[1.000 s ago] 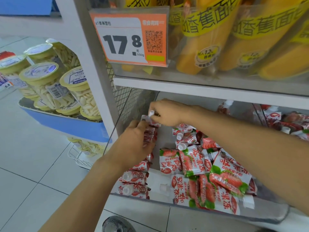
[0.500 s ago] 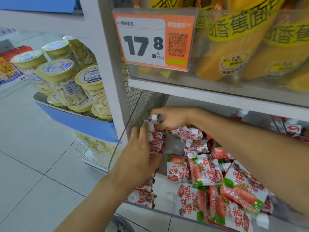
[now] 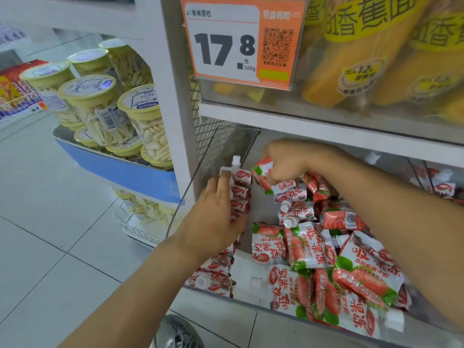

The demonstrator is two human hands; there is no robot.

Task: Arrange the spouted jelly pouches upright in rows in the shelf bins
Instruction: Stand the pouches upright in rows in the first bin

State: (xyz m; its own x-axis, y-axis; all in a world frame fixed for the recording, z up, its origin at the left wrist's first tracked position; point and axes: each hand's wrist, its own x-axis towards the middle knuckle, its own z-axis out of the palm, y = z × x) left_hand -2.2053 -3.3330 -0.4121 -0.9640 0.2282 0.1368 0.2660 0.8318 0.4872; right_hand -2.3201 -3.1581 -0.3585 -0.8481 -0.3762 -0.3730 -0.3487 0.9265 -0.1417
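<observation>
Clear plastic bin (image 3: 213, 156): landmark on the lower shelf.
Loose pouches (image 3: 326, 259): heaped flat across the bin's right and front.
Left hand (image 3: 216, 214): fingers spread flat, steadying the upright pouch row (image 3: 239, 194) along the bin's left wall.
Right hand (image 3: 288, 159): at the bin's back, closed around one strawberry pouch (image 3: 262, 175).

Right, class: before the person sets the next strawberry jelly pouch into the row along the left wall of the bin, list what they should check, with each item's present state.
1. Right hand has a pouch gripped: ok.
2. Left hand steadies the upright row against the clear bin's left wall: ok.
3. The row's rearmost pouch stands spout up: ok.
4. Held pouch upright: not ok, it hangs tilted.
5. Held pouch's spout direction: cannot tell, hidden in the hand.
6. Loose pile kept out of the row's lane: ok, a bare strip separates them.
</observation>
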